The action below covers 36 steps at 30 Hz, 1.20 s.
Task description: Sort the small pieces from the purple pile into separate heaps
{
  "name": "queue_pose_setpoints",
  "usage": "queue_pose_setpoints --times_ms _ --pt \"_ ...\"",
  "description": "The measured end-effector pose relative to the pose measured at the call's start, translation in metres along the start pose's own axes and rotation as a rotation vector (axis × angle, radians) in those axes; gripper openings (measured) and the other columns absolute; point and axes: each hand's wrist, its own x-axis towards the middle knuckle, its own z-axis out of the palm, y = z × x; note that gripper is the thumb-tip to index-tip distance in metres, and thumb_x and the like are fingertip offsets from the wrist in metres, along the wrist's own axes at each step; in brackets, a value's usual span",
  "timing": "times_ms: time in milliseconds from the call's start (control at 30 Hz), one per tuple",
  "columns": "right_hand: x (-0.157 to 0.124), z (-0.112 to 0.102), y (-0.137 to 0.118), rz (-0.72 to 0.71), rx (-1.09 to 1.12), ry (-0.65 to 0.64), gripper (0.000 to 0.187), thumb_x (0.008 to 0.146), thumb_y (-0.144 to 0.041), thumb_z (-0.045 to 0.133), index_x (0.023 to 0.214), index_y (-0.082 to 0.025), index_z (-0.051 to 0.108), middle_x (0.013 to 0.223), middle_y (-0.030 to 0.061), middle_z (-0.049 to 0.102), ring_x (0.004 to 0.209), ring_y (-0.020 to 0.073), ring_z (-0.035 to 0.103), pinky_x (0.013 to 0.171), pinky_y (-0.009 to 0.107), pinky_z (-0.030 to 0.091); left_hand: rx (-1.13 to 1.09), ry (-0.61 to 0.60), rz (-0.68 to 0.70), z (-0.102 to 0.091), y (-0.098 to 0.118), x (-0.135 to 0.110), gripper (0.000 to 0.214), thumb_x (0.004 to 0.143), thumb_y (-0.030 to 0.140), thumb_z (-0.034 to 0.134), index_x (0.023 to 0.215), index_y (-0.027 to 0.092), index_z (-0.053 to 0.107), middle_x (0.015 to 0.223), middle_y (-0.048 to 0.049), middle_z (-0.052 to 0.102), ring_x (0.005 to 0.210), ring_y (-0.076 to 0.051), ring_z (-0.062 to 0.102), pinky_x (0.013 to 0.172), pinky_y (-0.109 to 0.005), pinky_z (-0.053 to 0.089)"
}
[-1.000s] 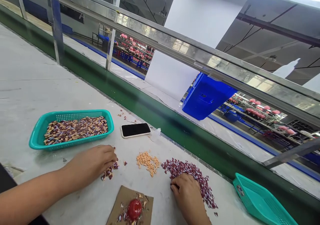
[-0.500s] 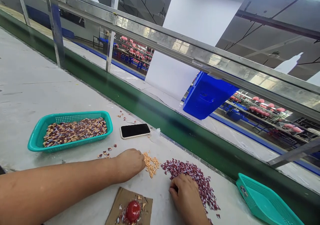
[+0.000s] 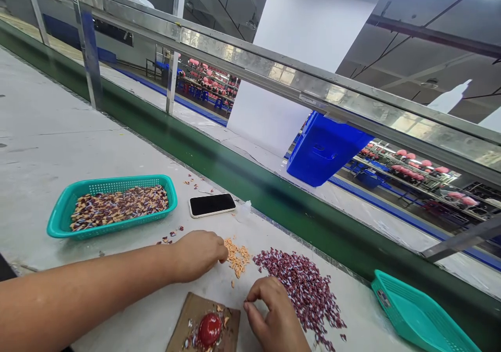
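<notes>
My left hand [image 3: 201, 255] rests at the left edge of a small heap of orange pieces [image 3: 238, 258], fingers curled and tips partly hidden. To the right, my right hand [image 3: 274, 313] pinches thumb against forefinger; a tiny dark piece seems to show at the tips. It is beside a larger heap of dark-red and white pieces [image 3: 309, 289]. Between and below the hands lies a brown cardboard square [image 3: 180, 326], bearing a shiny red dome [image 3: 210, 329] with scraps stuck around it.
A green basket [image 3: 58, 227] of mixed pieces stands at the left. A phone [image 3: 212, 205] lies behind the left hand, near a bit of clear plastic [image 3: 245, 208]. Another green basket [image 3: 418, 310] is at the right. Beyond runs a green belt [image 3: 235, 161] under a metal rail [image 3: 250, 60].
My right hand has moved left off the dark-red heap toward the cardboard, thumb and forefinger now pinched. My left hand has shifted slightly left. A loose orange piece now shows below the orange heap.
</notes>
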Motion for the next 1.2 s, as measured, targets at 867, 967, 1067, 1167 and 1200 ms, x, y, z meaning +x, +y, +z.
queue_pose_setpoints --times_ms 867,967,1067,1167,1200 --pt "0.002 0.006 -0.024 0.404 1.387 -0.070 0.031 0.069 -0.041 0.081 0.072 -0.020 0.058 0.059 -0.0010 0.067 0.056 0.0119 0.061 0.060 0.023 0.043 -1.284 -0.074 -0.321 0.013 0.061 -0.009 0.021 0.073 0.039 0.054 0.078 0.019 0.057 0.067 0.0012 0.063 0.061 -0.014 0.058 0.054 -0.022 0.045" --pt "0.001 0.005 -0.034 0.375 1.460 -0.111 0.032 0.068 -0.043 0.082 0.073 -0.021 0.059 0.058 -0.0007 0.068 0.055 0.0120 0.062 0.059 0.023 0.043 -1.379 -0.026 -0.382 0.012 0.068 -0.022 0.028 0.070 0.046 0.059 0.077 0.020 0.056 0.066 0.0014 0.062 0.057 -0.014 0.053 0.050 -0.022 0.040" --pt "-0.002 0.007 -0.036 0.335 1.382 -0.151 0.033 0.071 -0.050 0.077 0.076 -0.022 0.060 0.061 0.0004 0.069 0.057 0.0154 0.063 0.061 0.027 0.044 -1.508 0.020 -0.434 0.011 0.074 -0.035 0.025 0.069 0.044 0.062 0.074 0.020 0.054 0.060 0.0029 0.059 0.056 -0.014 0.052 0.050 -0.023 0.037" --pt "-0.007 0.008 -0.033 0.248 0.977 -0.061 0.023 0.079 -0.046 0.068 0.077 -0.023 0.061 0.066 0.0013 0.068 0.062 0.0178 0.062 0.061 0.029 0.044 -1.701 0.067 -0.474 0.010 0.076 -0.048 0.024 0.067 0.038 0.066 0.074 0.019 0.053 0.059 0.0048 0.058 0.057 -0.013 0.050 0.054 -0.023 0.037" --pt "-0.007 0.009 -0.032 0.188 0.770 -0.003 0.016 0.080 -0.038 0.065 0.076 -0.024 0.061 0.068 0.0010 0.067 0.064 0.0178 0.061 0.062 0.028 0.043 -1.751 0.085 -0.484 0.009 0.076 -0.052 0.025 0.066 0.037 0.067 0.074 0.019 0.053 0.060 0.0047 0.059 0.058 -0.012 0.051 0.057 -0.024 0.038"
